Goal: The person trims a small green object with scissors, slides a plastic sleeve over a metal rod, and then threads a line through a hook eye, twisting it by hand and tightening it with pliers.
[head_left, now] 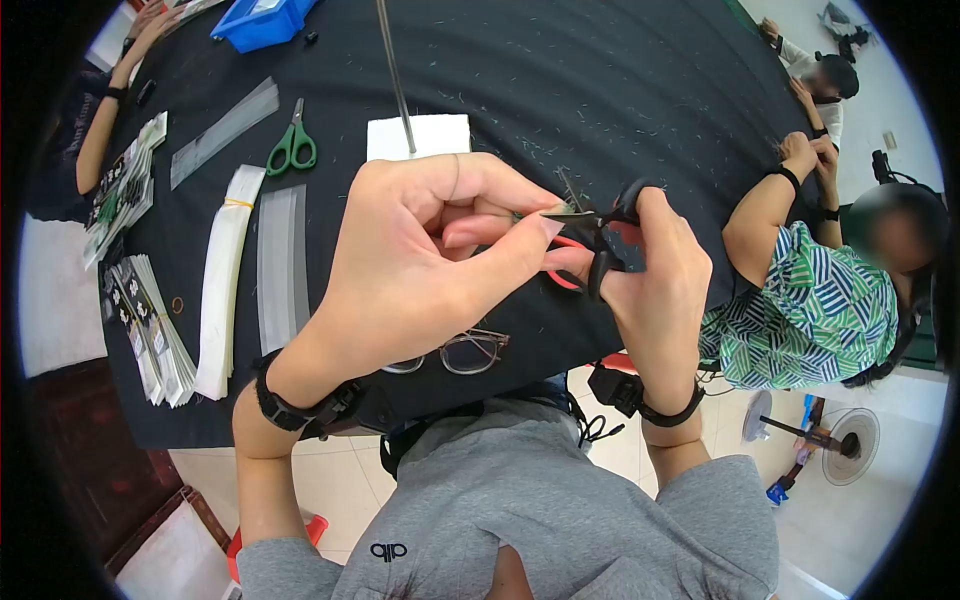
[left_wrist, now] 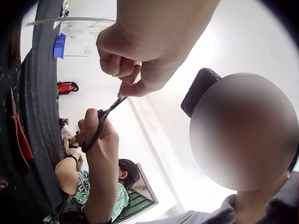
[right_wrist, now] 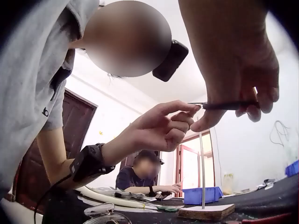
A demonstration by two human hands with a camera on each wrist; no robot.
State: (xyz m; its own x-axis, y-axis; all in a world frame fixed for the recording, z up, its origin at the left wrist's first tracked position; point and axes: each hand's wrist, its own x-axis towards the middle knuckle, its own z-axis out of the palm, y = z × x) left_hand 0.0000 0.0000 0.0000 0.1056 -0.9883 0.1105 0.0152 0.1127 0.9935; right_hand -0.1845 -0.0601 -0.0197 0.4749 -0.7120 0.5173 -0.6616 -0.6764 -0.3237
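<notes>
My right hand (head_left: 655, 260) grips black-handled scissors (head_left: 612, 225), with thumb and fingers through the loops. The blades point left, and their tips meet the fingertips of my left hand (head_left: 430, 240). Between thumb and forefinger, that hand pinches a small greenish piece (head_left: 568, 208), mostly hidden by the fingers; I cannot tell its kind. In the left wrist view the scissors (left_wrist: 105, 119) slant up to the pinching fingertips, and in the right wrist view both hands are raised above the table. Below them, red-handled scissors (left_wrist: 21, 140) lie on the black cloth.
A thin metal rod (head_left: 395, 75) stands on a white-topped block (head_left: 440, 135) beyond my hands. Leftward lie green-handled scissors (head_left: 293, 148), clear strips (head_left: 283, 260), a banded white bundle (head_left: 222, 290) and printed packets (head_left: 150, 330). Eyeglasses (head_left: 470, 352) rest near me; a person (head_left: 810, 300) sits right.
</notes>
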